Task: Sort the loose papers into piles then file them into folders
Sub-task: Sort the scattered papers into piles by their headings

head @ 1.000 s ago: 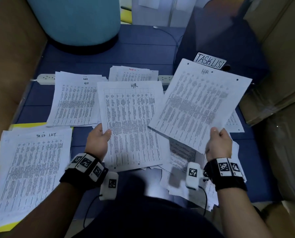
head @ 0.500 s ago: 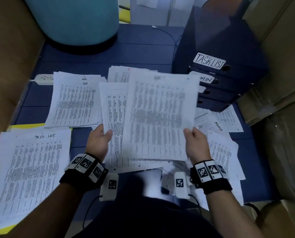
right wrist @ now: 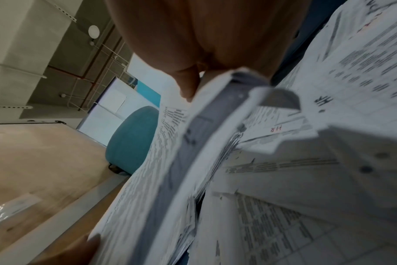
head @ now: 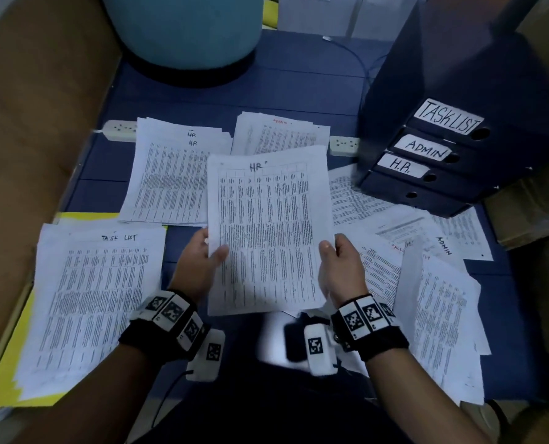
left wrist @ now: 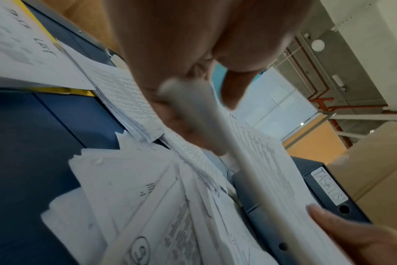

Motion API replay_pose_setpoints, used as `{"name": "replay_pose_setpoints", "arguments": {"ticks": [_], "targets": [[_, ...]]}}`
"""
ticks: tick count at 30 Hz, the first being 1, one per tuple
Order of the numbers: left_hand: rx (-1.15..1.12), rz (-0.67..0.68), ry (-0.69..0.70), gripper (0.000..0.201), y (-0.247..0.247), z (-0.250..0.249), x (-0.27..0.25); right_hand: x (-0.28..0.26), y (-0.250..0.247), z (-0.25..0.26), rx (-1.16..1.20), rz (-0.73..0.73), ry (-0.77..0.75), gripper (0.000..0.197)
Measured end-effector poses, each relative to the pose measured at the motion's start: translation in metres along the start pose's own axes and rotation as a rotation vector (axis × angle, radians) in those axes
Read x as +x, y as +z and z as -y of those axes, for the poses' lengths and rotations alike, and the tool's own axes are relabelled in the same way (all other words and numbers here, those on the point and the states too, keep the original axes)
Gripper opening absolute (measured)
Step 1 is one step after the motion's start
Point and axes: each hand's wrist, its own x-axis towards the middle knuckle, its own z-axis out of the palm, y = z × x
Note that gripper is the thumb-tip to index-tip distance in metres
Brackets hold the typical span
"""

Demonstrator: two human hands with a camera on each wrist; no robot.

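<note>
— Now, from your head view: why both hands on one bundle?

— Because you're squaring it. Your left hand [head: 199,262] pinches the left edge of the HR sheets [head: 268,229], thumb on top, and your right hand [head: 340,267] pinches the right edge the same way, so the bundle hangs level above the middle of the blue surface [head: 202,100]. The HR pile [head: 177,177] lies just beyond, toward the far left; the HR binder [head: 401,169] sits in the stack at the far right corner.

— And your left wrist view?

— Blurred, but your thumb and fingers [left wrist: 186,132] clamp the paper edge [left wrist: 218,136], loose sheets spread underneath.

— Right wrist?

— Your thumb [right wrist: 188,84] presses the top of the bundle; the fingers beneath are hidden.

— What differs from a second ago?

— Then each hand held its own HR sheet, the right one out wide. You've since brought it over onto the left one, and both now share a single bundle.
</note>
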Motion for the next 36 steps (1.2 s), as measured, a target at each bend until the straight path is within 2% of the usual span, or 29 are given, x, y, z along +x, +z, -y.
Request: {"name": "replay_pose_setpoints", "arguments": {"ticks": [3, 5, 7, 9, 13, 14, 17, 20, 21, 23, 26, 27, 29, 31, 33, 36], "targets": [[0.158, -0.100, 0.024, 0.024, -0.016, 0.009, 0.007, 0.002, 0.019, 0.004, 0.010, 0.055, 0.003, 0.029], [0.175, -0.174, 0.011, 0.024, -0.029, 0.011, 0.012, 0.003, 0.030, 0.005, -0.028, 0.191, 0.042, 0.019], [0.160, -0.231, -0.030, 0.023, -0.046, 0.014, 0.019, 0.003, 0.043, 0.005, -0.133, 0.374, 0.075, 0.018], [0.149, -0.247, -0.049, 0.021, -0.065, 0.018, 0.028, -0.002, 0.057, 0.013, -0.187, 0.470, 0.078, 0.018], [0.010, -0.297, -0.080, 0.024, -0.096, 0.027, 0.042, 0.004, 0.097, 0.032, -0.107, 0.379, 0.141, 0.034], [-0.036, -0.313, -0.085, 0.023, -0.102, 0.029, 0.045, 0.010, 0.108, 0.037, -0.076, 0.354, 0.151, 0.034], [-0.208, -0.316, -0.151, 0.022, -0.121, 0.034, 0.049, 0.035, 0.144, 0.048, -0.022, 0.318, 0.135, 0.009], [-0.258, -0.302, -0.186, 0.019, -0.138, 0.040, 0.048, 0.063, 0.181, 0.054, 0.012, 0.246, 0.170, 0.014], [-0.262, -0.307, -0.198, 0.018, -0.143, 0.043, 0.047, 0.070, 0.194, 0.058, 0.003, 0.239, 0.177, 0.011], [-0.258, -0.314, -0.223, 0.017, -0.150, 0.049, 0.046, 0.084, 0.216, 0.059, -0.035, 0.240, 0.229, 0.026], [-0.230, -0.318, -0.252, 0.015, -0.156, 0.058, 0.046, 0.094, 0.241, 0.062, -0.069, 0.303, 0.263, 0.004], [-0.221, -0.313, -0.252, 0.014, -0.156, 0.059, 0.046, 0.096, 0.246, 0.063, -0.075, 0.325, 0.302, 0.010], [-0.200, -0.304, -0.245, 0.015, -0.155, 0.059, 0.046, 0.095, 0.249, 0.065, -0.087, 0.360, 0.369, 0.028], [-0.183, -0.294, -0.232, 0.016, -0.152, 0.057, 0.046, 0.093, 0.242, 0.063, -0.171, 0.358, 0.336, 0.034], [-0.173, -0.269, -0.221, 0.018, -0.145, 0.054, 0.047, 0.086, 0.219, 0.062, -0.263, 0.358, 0.268, 0.034], [-0.157, -0.202, -0.190, 0.024, -0.126, 0.047, 0.047, 0.077, 0.169, 0.053, -0.312, 0.335, 0.181, 0.022]]}}
